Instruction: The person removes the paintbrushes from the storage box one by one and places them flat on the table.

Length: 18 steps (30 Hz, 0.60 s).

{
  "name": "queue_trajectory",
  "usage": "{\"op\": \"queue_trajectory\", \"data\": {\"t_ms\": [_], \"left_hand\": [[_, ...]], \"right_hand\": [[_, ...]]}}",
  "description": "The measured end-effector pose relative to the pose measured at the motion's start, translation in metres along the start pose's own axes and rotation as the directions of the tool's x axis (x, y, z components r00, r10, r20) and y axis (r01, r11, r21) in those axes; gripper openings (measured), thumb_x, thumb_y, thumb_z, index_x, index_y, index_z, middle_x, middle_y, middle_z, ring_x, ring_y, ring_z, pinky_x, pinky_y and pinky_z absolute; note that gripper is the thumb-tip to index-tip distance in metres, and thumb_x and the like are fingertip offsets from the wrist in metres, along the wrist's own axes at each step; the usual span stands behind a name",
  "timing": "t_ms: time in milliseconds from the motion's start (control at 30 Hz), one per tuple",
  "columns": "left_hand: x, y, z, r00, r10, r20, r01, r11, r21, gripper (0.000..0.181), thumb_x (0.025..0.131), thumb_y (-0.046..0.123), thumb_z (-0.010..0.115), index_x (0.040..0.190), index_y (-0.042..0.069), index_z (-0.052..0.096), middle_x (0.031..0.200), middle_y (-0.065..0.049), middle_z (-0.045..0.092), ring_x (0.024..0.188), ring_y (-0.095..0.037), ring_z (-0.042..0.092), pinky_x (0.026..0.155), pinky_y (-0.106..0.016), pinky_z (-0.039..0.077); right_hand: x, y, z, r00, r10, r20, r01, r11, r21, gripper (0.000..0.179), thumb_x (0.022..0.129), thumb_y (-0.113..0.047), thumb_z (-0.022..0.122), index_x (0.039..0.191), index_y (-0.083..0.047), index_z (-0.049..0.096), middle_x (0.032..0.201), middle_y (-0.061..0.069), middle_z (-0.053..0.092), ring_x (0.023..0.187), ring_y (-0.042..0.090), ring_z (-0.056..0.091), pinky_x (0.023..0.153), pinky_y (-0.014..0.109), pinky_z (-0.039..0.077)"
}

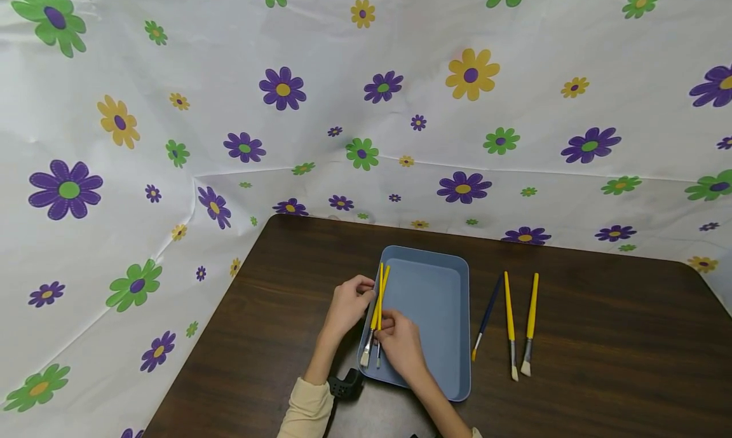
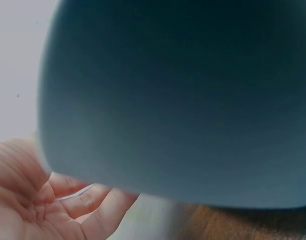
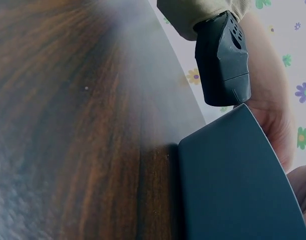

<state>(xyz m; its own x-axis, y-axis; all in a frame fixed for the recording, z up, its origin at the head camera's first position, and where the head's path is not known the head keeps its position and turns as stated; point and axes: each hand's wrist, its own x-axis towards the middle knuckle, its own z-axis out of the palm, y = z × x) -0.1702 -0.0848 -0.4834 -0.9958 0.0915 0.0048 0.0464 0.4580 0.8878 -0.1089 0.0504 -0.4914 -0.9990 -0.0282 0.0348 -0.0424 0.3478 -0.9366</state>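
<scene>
While the right hand (image 1: 403,346) pinches a yellow brush (image 1: 380,314) inside the tray (image 1: 437,317), along its left side, align it gently with the neighbouring brush (image 1: 365,358) crossing it. Left hand (image 1: 349,306) sits at the rim; its grip cannot be determined.

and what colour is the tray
The tray is grey-blue, clearest in the head view.

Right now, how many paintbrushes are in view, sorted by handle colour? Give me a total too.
Yellow-handled brushes: 4 (2 in the tray, 2 on the table)
Blue-handled brush: 1 (on the table)
Total: 5
</scene>
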Motion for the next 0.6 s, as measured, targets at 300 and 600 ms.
{"op": "queue_trajectory", "data": {"t_ms": [300, 600], "left_hand": [[0.0000, -0.0011, -0.0002, 1.000, 0.007, -0.001, -0.007, 1.000, 0.002, 0.018, 0.097, 0.007, 0.066, 0.112, 0.000, 0.073, 0.097, -0.011, 0.073, 0.063, -0.013, 0.060, 0.056, -0.028, 0.053], [0.0010, -0.0012, 0.0007, 1.000, -0.006, 0.009, 0.006, 1.000, -0.014, 0.019, 0.097, 0.007, 0.066, 0.113, 0.001, 0.073, 0.097, -0.010, 0.073, 0.064, -0.012, 0.061, 0.054, -0.028, 0.054]], "right_hand": [[-0.0008, 0.0031, 0.0005, 1.000, 0.023, -0.009, -0.023, 0.999, 0.025, 0.036, 0.081, 0.011, 0.070, 0.115, 0.019, 0.064, 0.080, 0.017, 0.067, 0.066, 0.022, 0.070, 0.059, 0.027, 0.058], [-0.0002, 0.0028, -0.0017, 0.999, 0.041, -0.009, -0.040, 0.999, 0.034, 0.034, 0.081, 0.012, 0.071, 0.114, 0.019, 0.064, 0.082, 0.018, 0.068, 0.067, 0.026, 0.071, 0.059, 0.029, 0.059]]}}
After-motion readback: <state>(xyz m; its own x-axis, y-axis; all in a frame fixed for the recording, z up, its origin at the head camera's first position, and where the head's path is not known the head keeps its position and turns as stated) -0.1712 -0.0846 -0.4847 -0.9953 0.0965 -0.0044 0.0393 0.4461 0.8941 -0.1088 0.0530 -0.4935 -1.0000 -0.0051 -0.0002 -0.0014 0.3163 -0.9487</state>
